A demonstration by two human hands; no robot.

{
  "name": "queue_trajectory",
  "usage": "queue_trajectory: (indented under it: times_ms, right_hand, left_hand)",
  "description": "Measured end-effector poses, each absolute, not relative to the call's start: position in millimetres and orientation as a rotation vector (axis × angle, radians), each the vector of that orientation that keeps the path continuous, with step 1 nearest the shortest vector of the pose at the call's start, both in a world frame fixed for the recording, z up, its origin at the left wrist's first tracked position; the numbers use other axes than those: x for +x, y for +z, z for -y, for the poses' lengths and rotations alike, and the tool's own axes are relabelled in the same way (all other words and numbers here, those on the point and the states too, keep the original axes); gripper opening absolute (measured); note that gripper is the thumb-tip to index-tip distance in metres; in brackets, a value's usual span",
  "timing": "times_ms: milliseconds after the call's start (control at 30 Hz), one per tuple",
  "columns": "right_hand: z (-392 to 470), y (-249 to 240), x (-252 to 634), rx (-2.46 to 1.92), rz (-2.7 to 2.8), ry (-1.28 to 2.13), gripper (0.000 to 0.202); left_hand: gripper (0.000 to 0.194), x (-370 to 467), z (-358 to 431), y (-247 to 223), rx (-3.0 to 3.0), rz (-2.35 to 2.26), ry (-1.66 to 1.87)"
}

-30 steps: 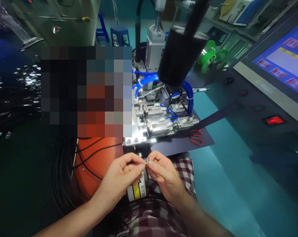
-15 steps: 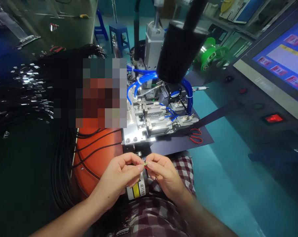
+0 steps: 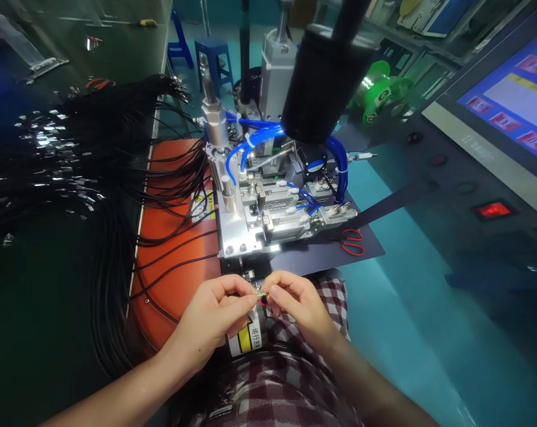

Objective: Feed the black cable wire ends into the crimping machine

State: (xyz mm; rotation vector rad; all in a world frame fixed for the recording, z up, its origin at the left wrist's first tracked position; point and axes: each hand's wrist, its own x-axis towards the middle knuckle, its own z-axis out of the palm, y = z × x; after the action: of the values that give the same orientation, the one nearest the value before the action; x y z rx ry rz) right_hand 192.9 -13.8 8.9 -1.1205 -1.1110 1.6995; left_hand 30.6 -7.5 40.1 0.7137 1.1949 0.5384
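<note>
My left hand (image 3: 219,311) is closed in a pinch on thin wires (image 3: 261,295), whose green and red ends show between the two hands. My right hand (image 3: 297,305) is closed too, thumb and forefinger pinching at the other side of the same wires. Both hands are over my lap, just in front of the metal machine (image 3: 239,228). A cylinder with a yellow and white label (image 3: 245,341) is partly hidden behind my left hand. The rest of the wires is hidden by my fingers.
Black cables (image 3: 117,178) lie in a big bundle on the left, some crossing the orange surface (image 3: 174,279) to the machine. Red-handled scissors (image 3: 352,243) lie on the dark plate. A black nozzle (image 3: 328,89) hangs above; a control screen (image 3: 512,107) stands right, a green spool (image 3: 379,98) behind.
My fingers have shifted slightly on the wires, and a little more of them shows between my fingertips. Both hands stay in nearly the same place.
</note>
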Motion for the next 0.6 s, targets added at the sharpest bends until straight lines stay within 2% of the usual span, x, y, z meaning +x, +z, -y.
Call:
queue_trajectory:
  times_ms: [333, 600]
  right_hand:
    - [22, 11, 183, -1.294, 1.15, 1.487, 0.012]
    - [27, 9, 179, -1.323, 1.321, 1.258, 0.014]
  left_hand:
    - [0.02, 30, 11, 37, 0.738, -1.196, 0.54]
    - [0.018, 31, 10, 37, 0.805, -1.186, 0.544]
